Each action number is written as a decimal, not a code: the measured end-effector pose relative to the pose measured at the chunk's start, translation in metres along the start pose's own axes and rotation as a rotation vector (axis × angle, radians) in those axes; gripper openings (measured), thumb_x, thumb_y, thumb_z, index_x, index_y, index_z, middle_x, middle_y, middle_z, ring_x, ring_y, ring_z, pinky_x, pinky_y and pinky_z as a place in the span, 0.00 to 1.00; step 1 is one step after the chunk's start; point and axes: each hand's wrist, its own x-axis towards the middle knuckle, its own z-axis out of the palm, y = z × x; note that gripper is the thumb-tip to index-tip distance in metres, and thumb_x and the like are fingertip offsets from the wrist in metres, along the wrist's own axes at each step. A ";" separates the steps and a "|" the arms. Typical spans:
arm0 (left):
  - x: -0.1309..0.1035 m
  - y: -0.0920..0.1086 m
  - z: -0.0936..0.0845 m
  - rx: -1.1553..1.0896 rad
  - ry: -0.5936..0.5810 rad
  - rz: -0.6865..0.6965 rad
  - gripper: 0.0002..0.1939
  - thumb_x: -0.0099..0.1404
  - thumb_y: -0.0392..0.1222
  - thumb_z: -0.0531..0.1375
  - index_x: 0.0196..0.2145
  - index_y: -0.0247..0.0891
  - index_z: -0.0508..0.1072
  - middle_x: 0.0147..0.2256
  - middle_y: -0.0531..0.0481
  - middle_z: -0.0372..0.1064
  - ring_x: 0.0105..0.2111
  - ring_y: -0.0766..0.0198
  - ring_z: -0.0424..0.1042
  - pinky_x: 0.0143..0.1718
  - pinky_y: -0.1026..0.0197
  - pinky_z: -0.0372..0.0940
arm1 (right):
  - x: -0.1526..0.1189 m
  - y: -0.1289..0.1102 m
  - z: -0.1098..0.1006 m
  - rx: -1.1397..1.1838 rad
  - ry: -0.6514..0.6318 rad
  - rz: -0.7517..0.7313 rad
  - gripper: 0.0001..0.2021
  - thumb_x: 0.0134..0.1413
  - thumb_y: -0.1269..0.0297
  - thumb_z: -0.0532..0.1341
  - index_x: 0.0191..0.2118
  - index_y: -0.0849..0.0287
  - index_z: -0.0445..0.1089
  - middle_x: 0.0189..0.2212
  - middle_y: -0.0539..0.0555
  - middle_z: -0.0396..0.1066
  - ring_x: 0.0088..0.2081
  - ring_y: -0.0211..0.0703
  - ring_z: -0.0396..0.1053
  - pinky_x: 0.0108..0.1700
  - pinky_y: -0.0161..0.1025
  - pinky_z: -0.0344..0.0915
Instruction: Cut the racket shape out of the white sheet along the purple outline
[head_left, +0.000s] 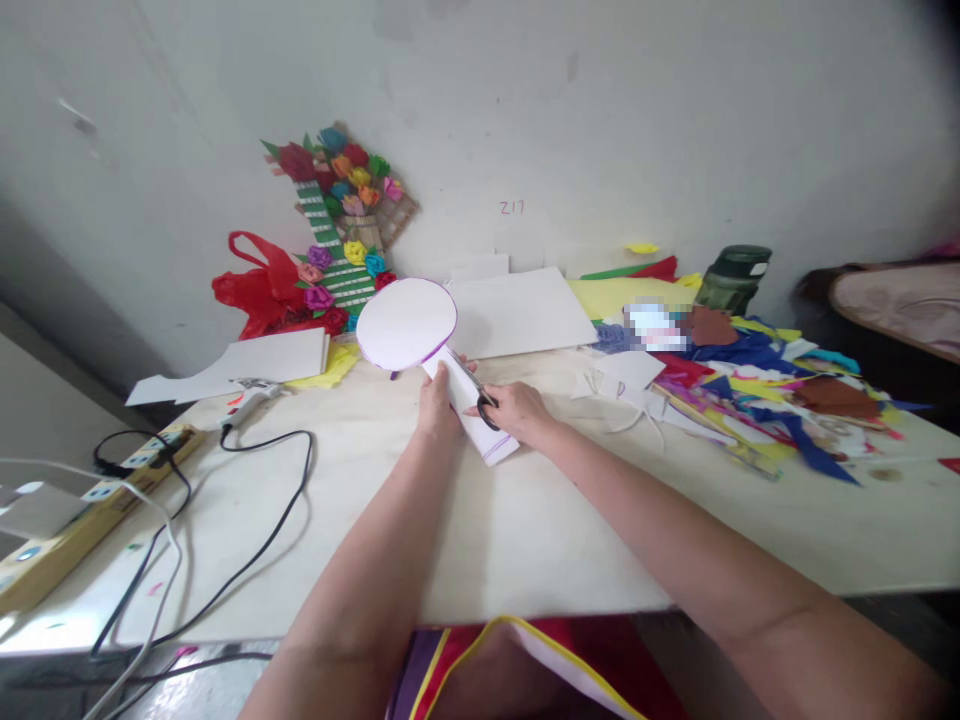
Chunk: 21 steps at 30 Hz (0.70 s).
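My left hand [439, 400] grips a white paper cutout [406, 322], thumb on top. The cutout has a round head edged with a purple line and a straight strip running down toward me, with purple lines near its lower end. In my right hand [516, 410] is a pair of scissors [487, 408], fingers in the dark handles. The blades lie along the right edge of the strip, close to my left fingers. Whether the blades are apart cannot be made out.
Colourful paper flowers [352, 180] and a red bag [259, 285] stand against the wall. White sheets [525, 310] lie behind my hands. Paper scraps [795, 370] and a dark green bottle [733, 280] are at right. A glue gun [253, 400], cables and a power strip [112, 500] are at left.
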 end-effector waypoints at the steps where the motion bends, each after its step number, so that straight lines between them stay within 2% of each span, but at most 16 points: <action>1: 0.000 -0.001 0.000 -0.003 -0.015 -0.002 0.17 0.52 0.45 0.62 0.38 0.35 0.68 0.36 0.43 0.71 0.37 0.57 0.72 0.38 0.56 0.66 | 0.001 0.000 -0.001 -0.002 -0.002 0.007 0.22 0.52 0.44 0.49 0.36 0.55 0.71 0.30 0.54 0.73 0.33 0.42 0.69 0.30 0.34 0.52; 8: 0.001 -0.004 -0.001 -0.021 -0.052 0.000 0.15 0.54 0.44 0.61 0.37 0.33 0.68 0.33 0.43 0.71 0.33 0.60 0.72 0.35 0.58 0.66 | 0.004 -0.001 0.000 -0.018 -0.006 0.029 0.24 0.52 0.42 0.48 0.35 0.55 0.71 0.30 0.55 0.73 0.33 0.42 0.69 0.30 0.34 0.52; 15: 0.001 -0.003 -0.002 0.013 -0.078 -0.015 0.18 0.54 0.48 0.60 0.36 0.31 0.69 0.28 0.44 0.71 0.29 0.60 0.71 0.35 0.58 0.66 | 0.004 0.001 0.008 -0.063 0.039 0.012 0.23 0.53 0.44 0.47 0.37 0.55 0.71 0.30 0.56 0.73 0.33 0.43 0.69 0.31 0.34 0.53; 21: 0.003 -0.003 -0.005 0.015 -0.083 -0.044 0.18 0.54 0.49 0.59 0.36 0.31 0.69 0.29 0.43 0.71 0.30 0.59 0.72 0.36 0.56 0.65 | 0.005 0.001 0.006 -0.054 0.032 0.011 0.23 0.53 0.44 0.47 0.36 0.54 0.70 0.30 0.55 0.73 0.32 0.43 0.69 0.30 0.35 0.52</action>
